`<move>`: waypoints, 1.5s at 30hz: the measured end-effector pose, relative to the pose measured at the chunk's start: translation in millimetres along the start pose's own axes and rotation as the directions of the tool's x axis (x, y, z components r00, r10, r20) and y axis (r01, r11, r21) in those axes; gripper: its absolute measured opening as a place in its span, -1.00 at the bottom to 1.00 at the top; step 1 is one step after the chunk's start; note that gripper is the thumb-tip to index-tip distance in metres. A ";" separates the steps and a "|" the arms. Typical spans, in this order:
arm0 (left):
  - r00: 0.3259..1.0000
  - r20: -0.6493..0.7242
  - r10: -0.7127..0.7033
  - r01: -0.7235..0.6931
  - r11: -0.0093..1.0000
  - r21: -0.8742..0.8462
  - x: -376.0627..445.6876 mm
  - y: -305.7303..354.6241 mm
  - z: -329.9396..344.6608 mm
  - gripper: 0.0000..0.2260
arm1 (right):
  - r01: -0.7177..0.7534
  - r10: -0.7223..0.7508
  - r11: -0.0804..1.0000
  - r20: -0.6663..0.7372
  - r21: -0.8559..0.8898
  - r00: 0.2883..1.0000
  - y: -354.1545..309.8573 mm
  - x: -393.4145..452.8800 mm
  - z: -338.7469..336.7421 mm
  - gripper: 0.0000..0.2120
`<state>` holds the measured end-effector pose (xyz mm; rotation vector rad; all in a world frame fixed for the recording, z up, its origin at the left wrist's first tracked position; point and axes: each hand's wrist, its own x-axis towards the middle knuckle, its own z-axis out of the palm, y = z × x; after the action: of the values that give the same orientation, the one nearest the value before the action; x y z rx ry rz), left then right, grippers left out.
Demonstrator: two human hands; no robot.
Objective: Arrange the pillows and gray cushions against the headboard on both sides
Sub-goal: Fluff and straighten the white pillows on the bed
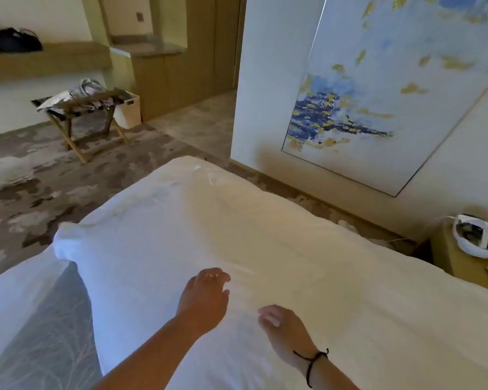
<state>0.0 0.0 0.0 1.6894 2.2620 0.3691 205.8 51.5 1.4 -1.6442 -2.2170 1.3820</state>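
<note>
Both your hands lie flat, fingers spread, grasping nothing: left hand and right hand press the white pillow. Left of them lies a gray cushion.

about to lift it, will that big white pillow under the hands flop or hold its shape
The plump white fabric pillow will probably sag at the ends: its surface is soft and creased. It looks light for its bulk. The left hand and right hand rest flat on it, ungripped, so it may slide.
</note>
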 end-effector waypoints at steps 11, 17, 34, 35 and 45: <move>0.979 -0.017 0.203 -0.190 0.941 0.281 52.0 -104.2 95.4 -0.49 | -0.295 0.303 0.951 -0.092 0.095 0.948 29.7 155.3 12.7 -0.42; 0.963 -0.083 0.258 -0.226 0.935 0.274 51.9 -115.7 104.7 -0.50 | -0.336 0.353 0.914 -0.038 0.229 0.935 31.2 178.8 37.2 -0.25; 0.937 -0.013 0.349 -0.342 0.923 0.178 -27.6 -95.1 40.8 -0.40 | -0.021 0.080 0.991 -0.458 0.132 0.886 -5.0 51.4 41.8 -0.57; 0.931 -0.022 0.364 -0.355 0.919 0.174 -33.1 -86.5 28.7 -0.35 | 0.049 0.008 0.994 -0.513 0.097 0.858 -10.8 34.2 33.6 -0.51; 0.651 -0.154 0.743 -0.733 0.668 0.128 -54.6 61.3 -67.2 -0.22 | 0.323 -0.511 0.849 -0.491 -0.418 0.706 -15.1 -179.0 -64.2 -0.51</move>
<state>43.3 -37.3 89.4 2.6702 1.5591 0.6696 305.0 -50.8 128.2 -1.2487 -2.2551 0.3457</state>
